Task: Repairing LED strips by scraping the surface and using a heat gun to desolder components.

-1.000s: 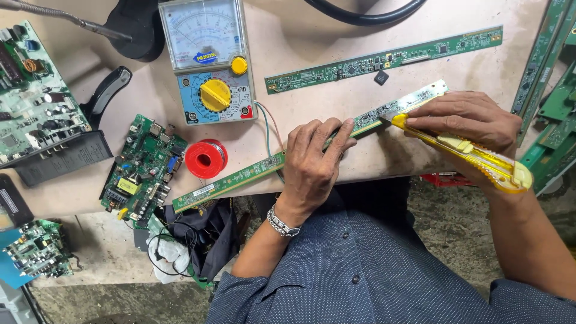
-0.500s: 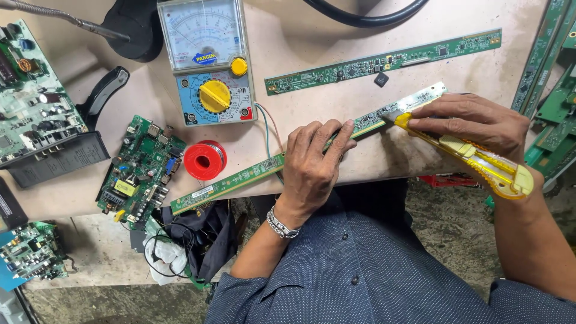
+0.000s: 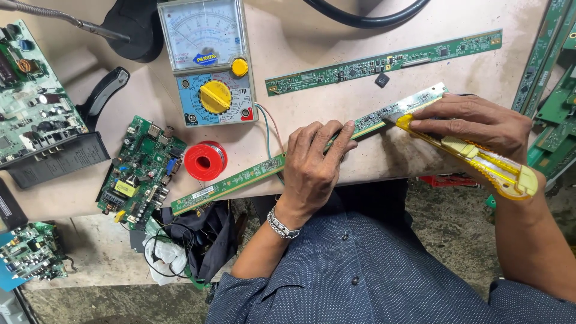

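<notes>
Head view: near the desk's front edge, my left hand [image 3: 312, 165] presses flat, its grip released, on the long green circuit strip [image 3: 252, 177]. My right hand [image 3: 474, 123], grip clenched around a yellow utility knife [image 3: 480, 162], sets the blade on the strip's far end. I judge the scraping under way; most of the strip looks unworked.

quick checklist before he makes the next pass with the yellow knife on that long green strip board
1. Left hand pressing the strip board flat: ok.
2. Right hand gripping the yellow knife: ok.
3. Knife tip on the board: ok.
4. Left fingertips away from the tip: not ok, they are close.
5. Blade extension: cannot tell.
6. Red solder spool apart from the board: ok.
</notes>
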